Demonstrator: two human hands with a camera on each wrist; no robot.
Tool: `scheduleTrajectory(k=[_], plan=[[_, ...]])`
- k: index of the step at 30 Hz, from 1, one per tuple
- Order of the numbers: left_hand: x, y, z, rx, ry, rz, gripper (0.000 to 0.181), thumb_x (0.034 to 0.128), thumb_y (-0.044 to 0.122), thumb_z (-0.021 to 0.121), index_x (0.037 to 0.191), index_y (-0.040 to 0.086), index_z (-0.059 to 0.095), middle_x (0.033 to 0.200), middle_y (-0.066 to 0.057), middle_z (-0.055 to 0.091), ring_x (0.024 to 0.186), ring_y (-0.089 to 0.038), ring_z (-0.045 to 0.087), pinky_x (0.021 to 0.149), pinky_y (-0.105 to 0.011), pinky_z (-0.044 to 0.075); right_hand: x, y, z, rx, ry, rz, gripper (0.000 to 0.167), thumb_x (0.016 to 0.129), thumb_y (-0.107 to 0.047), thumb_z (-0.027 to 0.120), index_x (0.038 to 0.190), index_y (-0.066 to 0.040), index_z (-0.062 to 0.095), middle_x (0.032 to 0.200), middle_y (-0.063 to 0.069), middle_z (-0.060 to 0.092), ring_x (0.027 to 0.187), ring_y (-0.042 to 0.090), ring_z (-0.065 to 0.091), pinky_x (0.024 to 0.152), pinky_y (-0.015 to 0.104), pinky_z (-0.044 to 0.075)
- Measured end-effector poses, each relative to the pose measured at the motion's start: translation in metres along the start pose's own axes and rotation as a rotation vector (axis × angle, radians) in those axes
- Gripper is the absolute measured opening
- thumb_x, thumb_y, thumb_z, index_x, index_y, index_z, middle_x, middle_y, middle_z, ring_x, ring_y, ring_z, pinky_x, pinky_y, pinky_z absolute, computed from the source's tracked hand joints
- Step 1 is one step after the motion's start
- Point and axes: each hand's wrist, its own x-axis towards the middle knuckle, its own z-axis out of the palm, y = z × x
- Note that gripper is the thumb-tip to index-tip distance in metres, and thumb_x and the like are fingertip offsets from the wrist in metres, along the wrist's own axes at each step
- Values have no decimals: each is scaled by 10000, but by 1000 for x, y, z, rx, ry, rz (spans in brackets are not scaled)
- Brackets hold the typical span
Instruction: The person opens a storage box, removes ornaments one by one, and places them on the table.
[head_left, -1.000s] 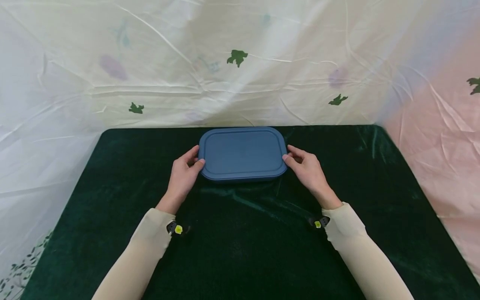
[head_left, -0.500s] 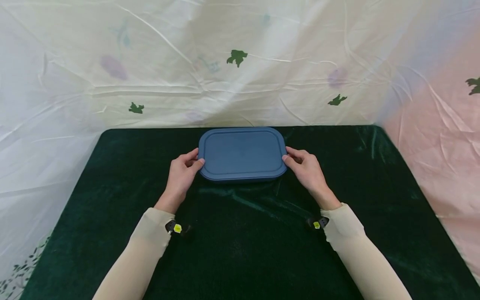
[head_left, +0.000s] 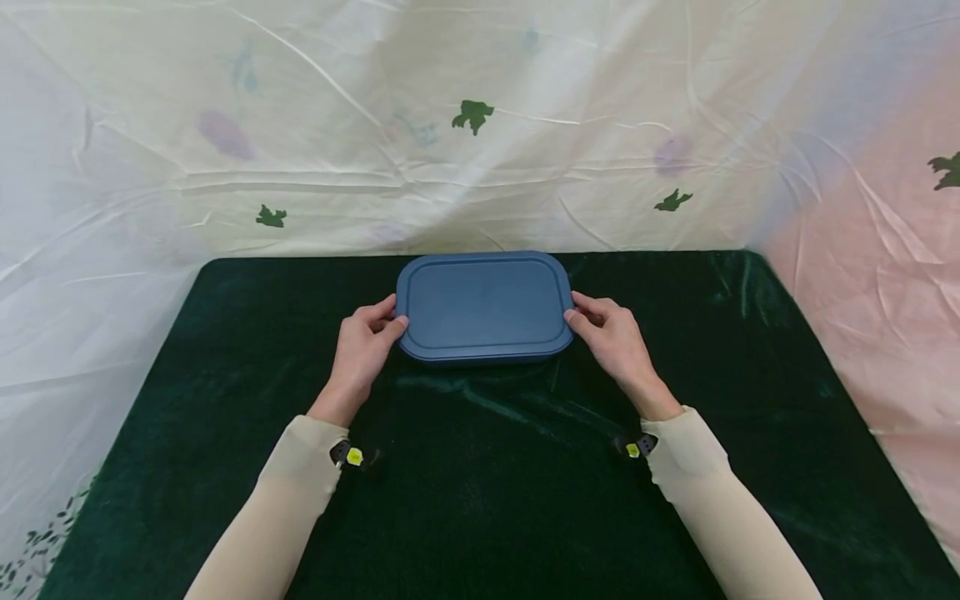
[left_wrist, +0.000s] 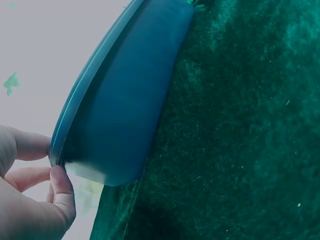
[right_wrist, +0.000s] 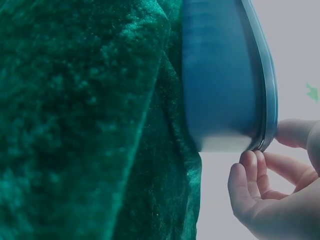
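White cloth (head_left: 97, 250): hangs beyond the left edge of the green table (head_left: 472, 492).
Left sleeve (head_left: 266, 500): pale; a dark band (head_left: 343, 453) with a yellow tag sits at its cuff.
Left hand (head_left: 360, 357): pinches the left end of the lid (head_left: 483, 302), thumb on top, fingertips bent beneath the rim; only the rim's thickness parts them.
Box (left_wrist: 122, 107): blue, appears to rest on the table near the middle of its far edge, a long side toward the person.
Lid: on the box; whether it is fully seated cannot be told. The step in hand looks like a steady two-handed hold of its rim. The next move calls for matched effort at both ends, or one end could ride up and the box skew on the cloth.
Right hand (head_left: 618, 352): mirrors the left on the right end, thumb above and fingertips under the rim, spacing equally narrow.
Right sleeve (head_left: 731, 504): pale, banded likewise.
Pink cloth (head_left: 881, 283): beyond the table's right edge.
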Motion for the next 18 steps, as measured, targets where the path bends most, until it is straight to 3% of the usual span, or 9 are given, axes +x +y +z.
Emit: scheduleTrajectory(k=[18], plan=[[0,3,-1,-12,1,-1,510,1066,203,596,1552,97,482,1404,-142,513,1155,-259,526,951,-354,478,-1,-1,-1,9,-15,-7,508,1065,-309,595,1500,-50,545,1310,185,596,1160,305,584,932,421,491]])
